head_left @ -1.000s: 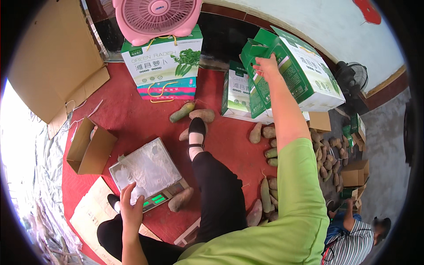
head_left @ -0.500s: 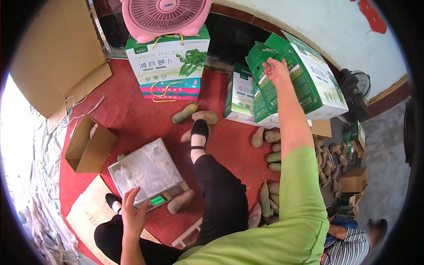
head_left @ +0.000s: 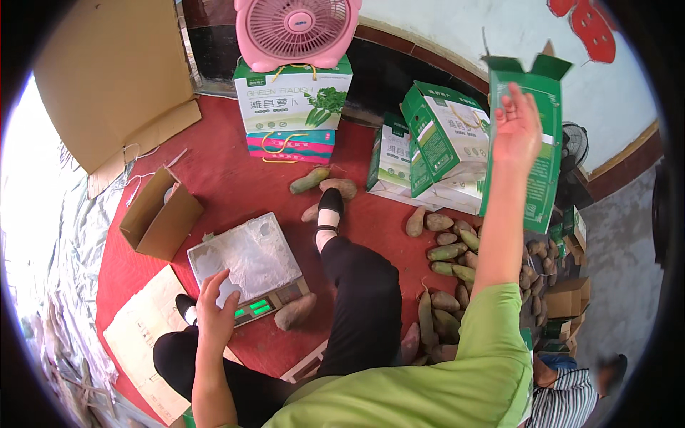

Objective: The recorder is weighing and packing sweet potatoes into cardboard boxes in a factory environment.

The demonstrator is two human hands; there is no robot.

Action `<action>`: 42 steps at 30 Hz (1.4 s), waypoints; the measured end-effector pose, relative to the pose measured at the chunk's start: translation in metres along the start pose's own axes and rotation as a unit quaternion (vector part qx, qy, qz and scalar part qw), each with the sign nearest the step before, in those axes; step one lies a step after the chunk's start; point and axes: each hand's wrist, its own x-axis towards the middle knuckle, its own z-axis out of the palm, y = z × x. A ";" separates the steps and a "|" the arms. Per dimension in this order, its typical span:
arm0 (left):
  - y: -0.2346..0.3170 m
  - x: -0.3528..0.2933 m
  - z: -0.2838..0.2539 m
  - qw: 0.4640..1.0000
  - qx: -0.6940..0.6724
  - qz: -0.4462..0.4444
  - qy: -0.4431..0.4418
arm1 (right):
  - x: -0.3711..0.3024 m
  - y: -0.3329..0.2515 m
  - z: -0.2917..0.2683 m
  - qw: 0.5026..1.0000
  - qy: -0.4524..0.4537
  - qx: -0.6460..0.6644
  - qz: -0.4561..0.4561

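My right hand (head_left: pixel 517 132) is raised at the upper right, palm showing and fingers partly spread. Right behind it is a green carton (head_left: pixel 546 153) with its end flaps standing up; whether the hand touches it I cannot tell. My left hand (head_left: pixel 216 310), fingers apart, hovers by the near left edge of a digital scale (head_left: pixel 250 253) with a dusty metal plate and a lit green display. Against the scale's right corner lies a brownish root vegetable (head_left: pixel 295 312).
Green-and-white cartons (head_left: pixel 449 139) lean together left of the raised carton. Several radishes and earth-coloured roots (head_left: pixel 446 299) lie on the red floor. A pink fan (head_left: pixel 298 32) tops another carton (head_left: pixel 292 103). A brown box (head_left: pixel 163 214) stands left; another person (head_left: pixel 571 392) is lower right.
My right hand has moved right, and the green carton has shifted right, uncovering the tilted carton behind it. My left hand stays by the scale. The view has shifted slightly.
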 end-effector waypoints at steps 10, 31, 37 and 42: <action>-0.032 -0.005 -0.024 0.992 -0.080 -0.007 0.096 | -0.114 -0.094 0.060 0.952 -0.240 0.175 0.073; -0.027 -0.035 -0.094 0.903 0.259 0.160 0.303 | -0.264 0.148 0.095 0.724 -0.278 0.139 0.616; -0.017 -0.030 -0.058 0.916 0.299 0.184 0.191 | -0.256 0.192 0.066 0.666 -0.389 -0.081 0.631; -0.015 -0.027 -0.044 0.901 0.320 0.218 0.192 | -0.242 0.163 0.064 0.659 -0.453 -0.321 0.506</action>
